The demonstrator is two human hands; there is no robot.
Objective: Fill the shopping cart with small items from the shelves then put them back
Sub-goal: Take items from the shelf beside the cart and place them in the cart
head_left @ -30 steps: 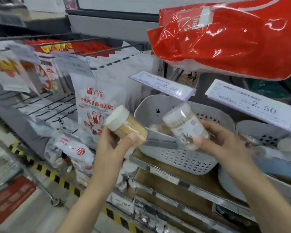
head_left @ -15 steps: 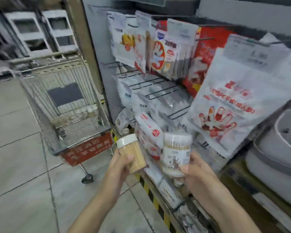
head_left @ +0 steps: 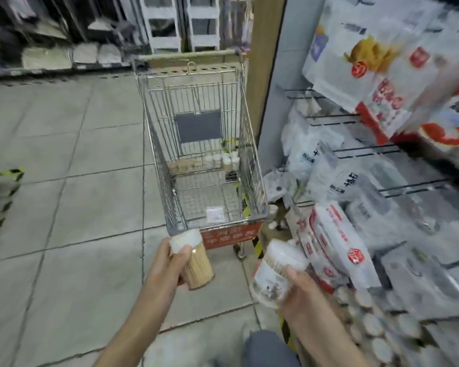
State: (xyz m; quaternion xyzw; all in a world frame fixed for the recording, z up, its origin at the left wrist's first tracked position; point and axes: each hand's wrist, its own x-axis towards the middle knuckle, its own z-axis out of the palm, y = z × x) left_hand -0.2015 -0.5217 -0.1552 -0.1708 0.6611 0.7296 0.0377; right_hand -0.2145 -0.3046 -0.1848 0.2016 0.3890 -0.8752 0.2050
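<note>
A wire shopping cart [head_left: 157,144] with a red front panel stands on the tiled floor ahead of me. Several small white-capped jars [head_left: 224,160] line its far end. My left hand [head_left: 167,266] grips a white-capped toothpick jar [head_left: 196,266], just in front of the cart's near rim. My right hand [head_left: 300,295] holds a clear labelled toothpick jar [head_left: 270,276], low and to the right of the cart, beside the shelf.
Shelving [head_left: 361,165] on the right carries hanging white and red packets [head_left: 337,242] and rows of small jars [head_left: 376,327] at the bottom. A brown pillar [head_left: 265,75] rises behind the cart. Yellow-black tape [head_left: 0,207] marks the floor at left.
My view has swung left from the shelf baskets to the cart, which is now straight ahead. Both hands have carried their jars along toward the cart's near end.
</note>
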